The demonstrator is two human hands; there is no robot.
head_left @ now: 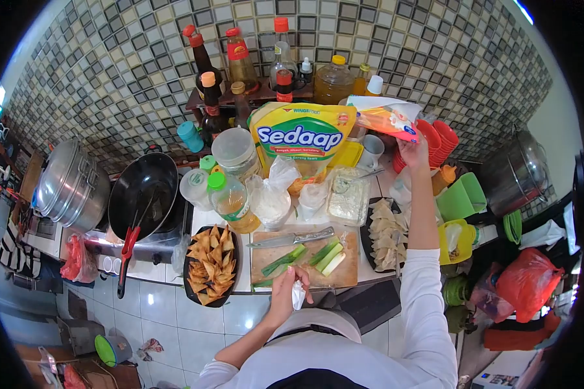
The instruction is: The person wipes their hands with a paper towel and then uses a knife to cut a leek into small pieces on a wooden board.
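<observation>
My left hand (282, 298) is closed around a crumpled white tissue (298, 295), just in front of the wooden cutting board (350, 259). On the board lie cut leek pieces (326, 258) and a knife (291, 238) with a grey handle. My right hand (414, 153) reaches to the back right, its fingers gripping the lower edge of an orange and white soft packet (388, 122). Below my right forearm, wonton wrappers or similar pale sheets (386, 233) sit on a black plate (368, 245). Fried triangular pastries (211, 262) fill another black plate (189, 285) on the left.
A black wok (146, 194) with red-handled tongs (130, 243) stands on the stove at left, beside a steamer pot (74, 188). A yellow Sedaap pouch (302, 136), an oil bottle (233, 201) and jars crowd the middle. Red bowls (442, 142) and a large pot (516, 172) are right.
</observation>
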